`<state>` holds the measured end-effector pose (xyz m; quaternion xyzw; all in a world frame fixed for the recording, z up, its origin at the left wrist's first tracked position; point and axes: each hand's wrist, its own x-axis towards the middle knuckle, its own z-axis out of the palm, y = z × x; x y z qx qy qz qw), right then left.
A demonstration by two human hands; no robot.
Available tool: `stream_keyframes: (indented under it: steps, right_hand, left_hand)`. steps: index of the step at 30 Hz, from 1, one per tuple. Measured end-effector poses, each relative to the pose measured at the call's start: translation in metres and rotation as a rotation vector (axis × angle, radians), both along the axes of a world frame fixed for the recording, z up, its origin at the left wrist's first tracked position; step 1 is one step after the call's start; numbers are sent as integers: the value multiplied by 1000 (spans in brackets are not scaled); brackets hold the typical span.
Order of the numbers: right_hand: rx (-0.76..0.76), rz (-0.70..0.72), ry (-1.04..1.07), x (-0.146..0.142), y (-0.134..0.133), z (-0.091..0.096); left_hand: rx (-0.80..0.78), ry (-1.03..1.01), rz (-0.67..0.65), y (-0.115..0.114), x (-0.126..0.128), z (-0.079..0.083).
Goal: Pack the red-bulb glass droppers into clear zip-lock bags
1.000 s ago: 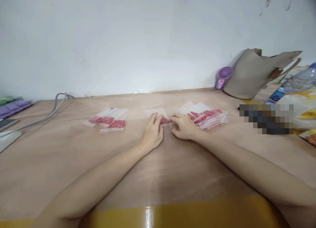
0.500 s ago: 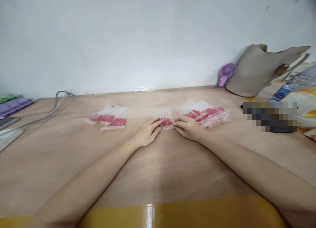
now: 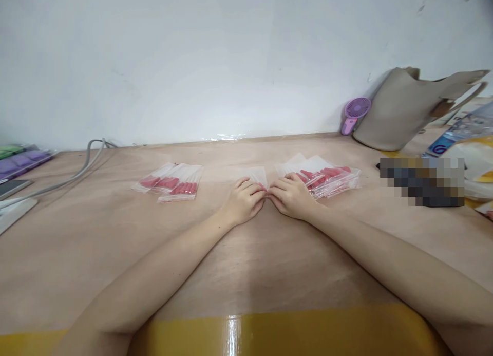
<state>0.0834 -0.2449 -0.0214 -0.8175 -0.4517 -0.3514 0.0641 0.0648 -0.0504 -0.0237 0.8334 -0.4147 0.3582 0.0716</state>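
Note:
A small clear zip bag (image 3: 257,174) with red pieces inside lies at the middle of the table, mostly covered by my hands. My left hand (image 3: 245,201) lies over the bag, its fingers closed on the near edge. At the same edge, my right hand (image 3: 291,197) pinches the bag's right corner, its fingertips almost meeting the left ones. Just beyond my right hand is a pile of similar bags (image 3: 327,175) holding red pieces. Farther left, a smaller group of filled bags (image 3: 179,181) overlaps on the table.
Against the wall stand a purple handheld fan (image 3: 357,108) and a beige bag (image 3: 393,109). A blurred-out dark object (image 3: 419,184) lies at right. On the left are a grey cable (image 3: 73,180), a phone (image 3: 14,189) and a purple package (image 3: 25,162). Yellow tape (image 3: 288,330) runs along the near edge.
My left hand has slid right along the bag's near edge until its fingertips come close to the right hand's. The right hand stays nearly in place.

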Motion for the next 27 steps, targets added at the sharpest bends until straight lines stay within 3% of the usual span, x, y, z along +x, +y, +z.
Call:
stream_keyframes:
  steps: [9,20,27]
  right_hand:
    - [46,-17,-33,-3,-1,1]
    - [88,-43,-36,-6,-4,4]
    - [96,-40,-5,-6,-6,4]
  left_hand:
    - [88,-115,1,-5,10,2]
    - [112,-165,79,46,-10,18]
    - [103,-104,113,51,-9,12]
